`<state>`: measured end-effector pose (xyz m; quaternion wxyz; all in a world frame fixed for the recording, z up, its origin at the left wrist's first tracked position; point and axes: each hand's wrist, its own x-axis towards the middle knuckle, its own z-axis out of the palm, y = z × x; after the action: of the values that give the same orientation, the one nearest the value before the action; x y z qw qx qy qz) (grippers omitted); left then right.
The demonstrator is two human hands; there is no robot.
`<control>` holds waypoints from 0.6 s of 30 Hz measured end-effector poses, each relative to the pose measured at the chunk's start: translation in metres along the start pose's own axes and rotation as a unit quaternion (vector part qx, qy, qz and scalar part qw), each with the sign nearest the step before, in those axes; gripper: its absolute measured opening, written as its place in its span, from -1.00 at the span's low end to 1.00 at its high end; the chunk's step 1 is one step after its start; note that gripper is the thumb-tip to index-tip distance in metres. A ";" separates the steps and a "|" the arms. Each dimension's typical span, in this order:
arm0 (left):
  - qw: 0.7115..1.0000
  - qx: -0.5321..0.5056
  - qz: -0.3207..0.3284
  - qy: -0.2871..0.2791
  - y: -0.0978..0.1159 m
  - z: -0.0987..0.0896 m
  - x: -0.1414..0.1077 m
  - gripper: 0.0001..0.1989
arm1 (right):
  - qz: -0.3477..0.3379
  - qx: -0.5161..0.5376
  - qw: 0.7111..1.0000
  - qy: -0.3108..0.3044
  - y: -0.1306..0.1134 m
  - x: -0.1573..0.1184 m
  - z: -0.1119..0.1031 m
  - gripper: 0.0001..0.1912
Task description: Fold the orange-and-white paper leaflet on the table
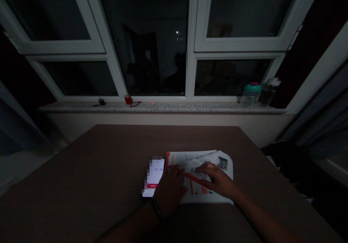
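Observation:
Printed newspaper-like sheets (195,197) lie on the table, with text, orange headings and a small photo. A flap with a red edge is folded over across their middle. My left hand (171,185) rests on the left part of the sheets with its fingers stretched out and palm down. My right hand (219,179) has its thumb and forefinger on the folded flap and appears to grip it; the other fingers are curled and partly hidden. A lit phone (154,177) showing a timer lies just left of the sheets, partly covered by my left hand.
The brown table (108,170) reaches toward a granite windowsill (174,107). On the sill stand a teal-lidded bottle (250,92), a clear bottle (269,91), a small red item (128,99) and a small dark object (101,101). The room is dim.

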<state>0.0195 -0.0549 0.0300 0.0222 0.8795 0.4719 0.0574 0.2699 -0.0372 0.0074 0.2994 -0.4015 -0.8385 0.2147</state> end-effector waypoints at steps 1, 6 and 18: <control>1.000 0.001 -0.002 -0.008 0.001 -0.001 0.000 -0.47 | 0.001 0.000 1.000 0.000 0.000 0.000 0.000 -0.66; 1.000 -0.001 -0.008 -0.020 0.002 -0.001 -0.001 -0.41 | 0.000 -0.002 1.000 0.000 -0.002 0.000 -0.002 -0.66; 1.000 0.013 -0.012 -0.019 0.008 -0.006 -0.001 -0.47 | -0.005 0.000 1.000 0.004 0.001 0.000 -0.001 -0.64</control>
<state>0.0243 -0.0603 0.0364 0.0204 0.8750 0.4824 0.0345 0.2710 -0.0365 0.0076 0.3038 -0.3985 -0.8390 0.2119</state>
